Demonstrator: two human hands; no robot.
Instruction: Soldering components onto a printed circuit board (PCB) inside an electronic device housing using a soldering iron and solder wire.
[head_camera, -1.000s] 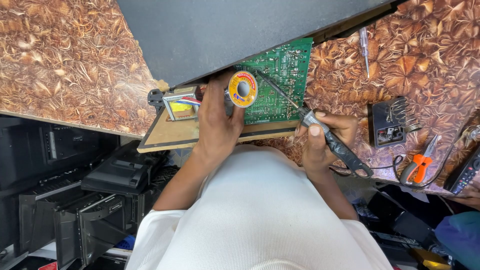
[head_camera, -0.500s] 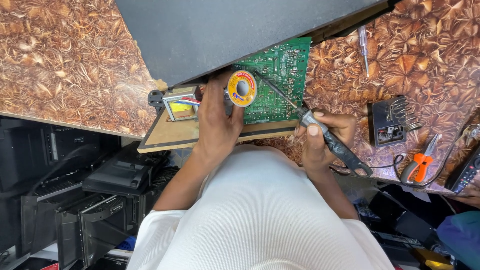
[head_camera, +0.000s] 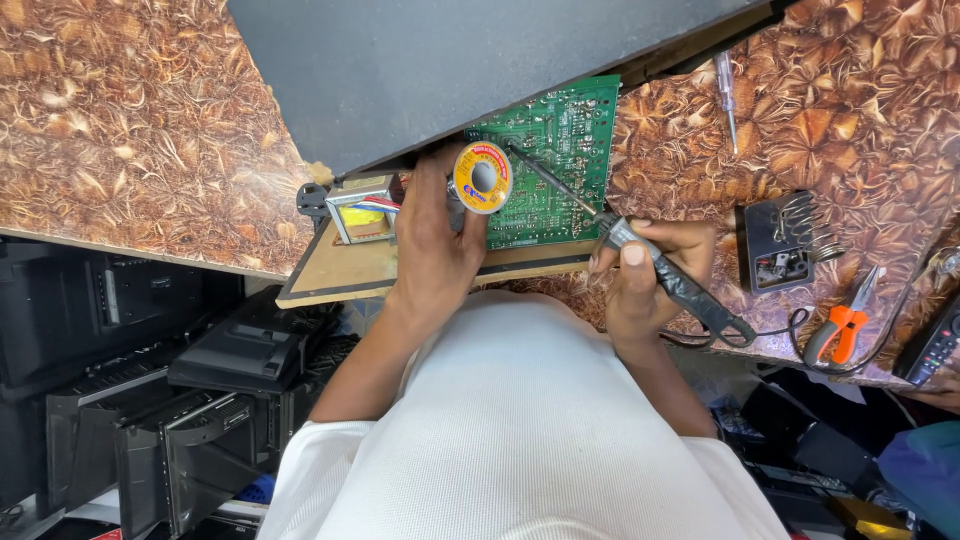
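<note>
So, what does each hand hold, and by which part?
Left hand: solder spool, by its rim. Right hand: soldering iron, by its black handle.

Bright, even light on the patterned bench (head_camera: 140, 130); soft shadows, sharp focus, dimmer clutter below, slight wide-angle edge bending.

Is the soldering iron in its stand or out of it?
Out: the right hand holds the soldering iron, tip over the green circuit board; the coil stand sits empty.

Head camera, single view: looks steeply down from above the person's torso, near, onto desk (head_camera: 140, 130) edge.
</note>
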